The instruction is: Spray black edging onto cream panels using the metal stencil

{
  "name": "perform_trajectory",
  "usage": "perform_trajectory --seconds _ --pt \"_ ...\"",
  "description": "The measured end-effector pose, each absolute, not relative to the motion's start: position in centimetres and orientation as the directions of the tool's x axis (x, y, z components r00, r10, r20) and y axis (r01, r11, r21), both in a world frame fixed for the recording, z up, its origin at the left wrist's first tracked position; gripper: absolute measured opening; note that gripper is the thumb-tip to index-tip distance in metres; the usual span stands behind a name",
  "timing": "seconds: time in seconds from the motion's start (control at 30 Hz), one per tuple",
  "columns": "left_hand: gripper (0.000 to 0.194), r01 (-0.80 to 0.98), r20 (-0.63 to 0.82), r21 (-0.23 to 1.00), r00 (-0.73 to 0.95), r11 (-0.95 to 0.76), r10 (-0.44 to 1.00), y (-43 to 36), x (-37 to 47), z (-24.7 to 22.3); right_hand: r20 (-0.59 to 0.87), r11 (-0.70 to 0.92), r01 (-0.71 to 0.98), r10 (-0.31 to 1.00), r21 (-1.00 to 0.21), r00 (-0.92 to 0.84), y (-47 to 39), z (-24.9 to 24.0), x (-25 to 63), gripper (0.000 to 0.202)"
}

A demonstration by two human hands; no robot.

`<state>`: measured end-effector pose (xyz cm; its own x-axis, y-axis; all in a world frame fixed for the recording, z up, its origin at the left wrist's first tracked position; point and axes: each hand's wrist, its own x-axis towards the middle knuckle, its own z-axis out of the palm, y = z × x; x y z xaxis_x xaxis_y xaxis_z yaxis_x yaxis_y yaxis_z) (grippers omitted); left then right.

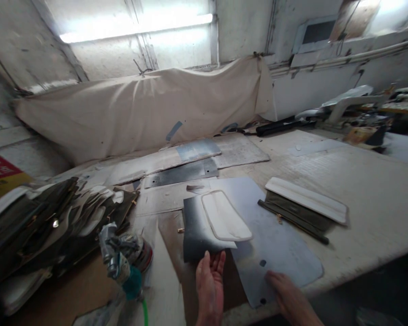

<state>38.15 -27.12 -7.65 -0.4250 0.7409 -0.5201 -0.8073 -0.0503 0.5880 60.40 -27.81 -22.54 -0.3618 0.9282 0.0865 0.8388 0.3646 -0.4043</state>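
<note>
My left hand [210, 285], palm turned up, has its thumb and fingers closed at the near edge of a dark, thin sheet [195, 226]. That sheet has a whitish sprayed area, and a white rounded panel [226, 215] with a tan border shows on it. My right hand [290, 296] rests at the near edge of a pale grey sheet [279, 244], fingers stretched out, holding nothing I can see. Right of it lies an olive fabric piece [294, 210] with a white strip [309, 199] and a zipper pull.
A spray gun [119, 253] with a green hose stands left of my hands, next to a can [146, 256]. Dark green fabric pieces [81, 226] are piled at the left. Flat boards [241, 151] lie farther back before a hanging cloth [156, 113]. A sewing machine [347, 108] stands at the right.
</note>
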Motion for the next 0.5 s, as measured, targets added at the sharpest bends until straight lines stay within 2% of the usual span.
perform_trajectory --seconds 0.1,0.2,0.27,0.33,0.37,0.43,0.5 --pt "0.007 -0.826 -0.522 0.56 -0.413 -0.066 0.746 -26.2 36.4 -5.6 0.111 0.314 0.824 0.948 -0.471 -0.298 -27.6 -21.7 59.5 0.044" --pt "0.008 -0.839 -0.531 0.543 -0.375 -0.035 0.76 -25.7 35.3 -4.3 0.228 0.274 0.733 0.96 -0.622 -0.165 -26.4 -19.0 55.5 0.049" --pt "0.009 -0.848 -0.53 0.529 -0.349 -0.02 0.773 -25.6 35.1 -3.7 0.255 0.25 0.593 0.964 -0.765 -0.078 -24.7 -16.6 51.1 0.061" --pt "0.01 -0.851 -0.521 0.524 -0.343 -0.025 0.782 -25.4 34.9 -3.3 0.215 0.191 0.393 0.977 -0.9 0.016 -22.2 -14.5 46.3 0.066" --pt "0.01 -0.851 -0.519 0.524 -0.346 -0.029 0.782 -25.2 34.8 -3.0 0.225 0.207 0.281 0.974 -0.937 0.03 -20.9 -13.6 44.3 0.055" --pt "0.01 -0.847 -0.515 0.53 -0.362 -0.044 0.777 -24.9 34.3 -2.7 0.247 0.229 0.207 0.967 -0.951 0.063 -18.6 -12.5 41.3 0.033" --pt "0.012 -0.846 -0.529 0.53 -0.385 -0.06 0.757 -24.6 33.5 -2.5 0.272 0.253 0.188 0.959 -0.949 0.081 -16.8 -12.1 39.9 0.025"
